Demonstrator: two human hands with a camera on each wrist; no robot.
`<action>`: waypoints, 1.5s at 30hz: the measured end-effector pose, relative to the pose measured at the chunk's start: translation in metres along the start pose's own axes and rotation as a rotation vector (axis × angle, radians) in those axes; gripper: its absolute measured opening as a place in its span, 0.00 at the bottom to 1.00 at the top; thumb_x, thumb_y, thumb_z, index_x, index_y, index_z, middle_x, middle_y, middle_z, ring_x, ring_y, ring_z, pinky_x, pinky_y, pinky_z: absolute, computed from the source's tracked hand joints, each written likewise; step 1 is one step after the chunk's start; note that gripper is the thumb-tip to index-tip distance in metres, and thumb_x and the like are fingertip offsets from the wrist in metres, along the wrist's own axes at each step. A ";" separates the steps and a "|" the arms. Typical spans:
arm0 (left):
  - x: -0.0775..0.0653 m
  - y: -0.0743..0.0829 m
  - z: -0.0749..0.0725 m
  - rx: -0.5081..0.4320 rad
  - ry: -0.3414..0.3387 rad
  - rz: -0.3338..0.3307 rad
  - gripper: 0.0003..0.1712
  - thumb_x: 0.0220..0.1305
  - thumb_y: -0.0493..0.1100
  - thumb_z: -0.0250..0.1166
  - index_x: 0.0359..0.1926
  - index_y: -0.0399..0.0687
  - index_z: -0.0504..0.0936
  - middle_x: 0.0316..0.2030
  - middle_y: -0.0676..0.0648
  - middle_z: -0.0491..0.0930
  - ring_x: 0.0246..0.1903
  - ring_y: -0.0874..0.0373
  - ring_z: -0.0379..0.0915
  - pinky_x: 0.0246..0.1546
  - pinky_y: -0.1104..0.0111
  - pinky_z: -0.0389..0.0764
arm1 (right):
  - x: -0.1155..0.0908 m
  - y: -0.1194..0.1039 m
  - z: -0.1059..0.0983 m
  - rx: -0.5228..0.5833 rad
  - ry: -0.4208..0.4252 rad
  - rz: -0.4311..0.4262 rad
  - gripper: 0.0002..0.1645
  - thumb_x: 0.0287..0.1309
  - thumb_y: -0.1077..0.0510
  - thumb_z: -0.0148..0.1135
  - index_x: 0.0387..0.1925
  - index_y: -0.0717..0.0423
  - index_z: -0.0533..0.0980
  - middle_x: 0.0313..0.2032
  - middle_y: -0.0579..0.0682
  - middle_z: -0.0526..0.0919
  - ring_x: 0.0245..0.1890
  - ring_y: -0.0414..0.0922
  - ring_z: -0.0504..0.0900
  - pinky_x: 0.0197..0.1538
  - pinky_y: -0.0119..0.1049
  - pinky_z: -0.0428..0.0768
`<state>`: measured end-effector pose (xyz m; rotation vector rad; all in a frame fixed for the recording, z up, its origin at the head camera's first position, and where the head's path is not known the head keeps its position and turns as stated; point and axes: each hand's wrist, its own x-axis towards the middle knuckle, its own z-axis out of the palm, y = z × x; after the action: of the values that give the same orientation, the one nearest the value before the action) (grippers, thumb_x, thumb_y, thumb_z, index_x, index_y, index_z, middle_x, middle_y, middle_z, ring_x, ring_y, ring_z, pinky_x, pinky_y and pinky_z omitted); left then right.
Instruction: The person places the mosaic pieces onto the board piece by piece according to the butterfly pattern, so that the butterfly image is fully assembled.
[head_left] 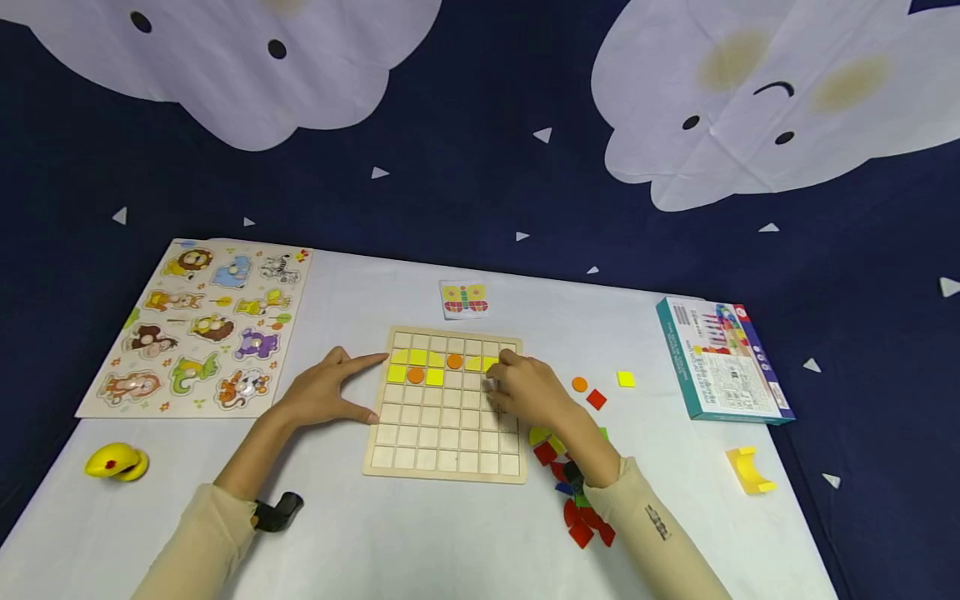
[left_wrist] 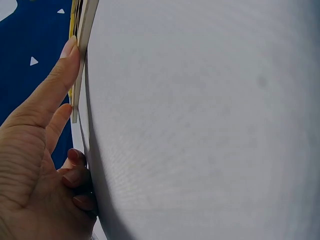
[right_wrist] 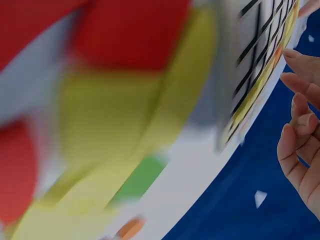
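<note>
A wooden grid board (head_left: pixel 459 477) lies on the table, with yellow pieces and orange discs in its second and third rows. My left hand (head_left: pixel 324 392) is at its left side, thumb and index finger spread straight against the edge. The left wrist view shows the thumb (left_wrist: pixel 65 65) on the board's side and the other fingers curled back. Over the board's upper right is my right hand (head_left: pixel 528 387), fingertips right at a yellow piece (head_left: pixel 491 363) in the second row. In the right wrist view its fingers (right_wrist: pixel 300 60) are loosely bent, with nothing visible between them.
Behind the board lies a butterfly picture card (head_left: pixel 464 300). Loose coloured pieces (head_left: pixel 581 533) lie beneath and beside my right forearm, with a yellow square (head_left: pixel 626 379) farther out. An animal puzzle (head_left: pixel 202 333) is at left, a boxed set (head_left: pixel 727 358) at right, a yellow toy (head_left: pixel 117 462) front left.
</note>
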<state>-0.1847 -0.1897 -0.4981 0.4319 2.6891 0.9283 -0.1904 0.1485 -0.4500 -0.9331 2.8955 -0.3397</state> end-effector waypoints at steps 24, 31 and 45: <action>0.000 0.000 -0.002 -0.011 -0.006 -0.012 0.58 0.35 0.61 0.82 0.71 0.59 0.69 0.35 0.47 0.61 0.29 0.56 0.57 0.29 0.65 0.59 | -0.084 0.068 -0.004 -0.102 -0.005 0.059 0.13 0.50 0.58 0.76 0.40 0.54 0.87 0.32 0.47 0.77 0.28 0.41 0.70 0.37 0.35 0.76; 0.000 0.000 -0.001 -0.012 -0.011 -0.018 0.59 0.34 0.61 0.83 0.71 0.59 0.69 0.35 0.47 0.61 0.29 0.56 0.57 0.29 0.65 0.60 | -0.085 0.069 -0.001 -0.123 -0.047 0.051 0.14 0.50 0.56 0.76 0.41 0.55 0.87 0.32 0.46 0.76 0.28 0.41 0.69 0.38 0.34 0.75; 0.001 -0.001 0.000 -0.008 -0.011 -0.017 0.59 0.34 0.61 0.83 0.71 0.59 0.69 0.35 0.48 0.62 0.29 0.56 0.57 0.29 0.66 0.61 | -0.075 0.072 -0.002 -0.072 0.004 0.046 0.20 0.46 0.52 0.78 0.39 0.61 0.86 0.33 0.47 0.76 0.28 0.41 0.71 0.38 0.35 0.77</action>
<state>-0.1859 -0.1901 -0.4991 0.4111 2.6743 0.9295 -0.1705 0.2491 -0.4645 -0.8753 2.9457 -0.2356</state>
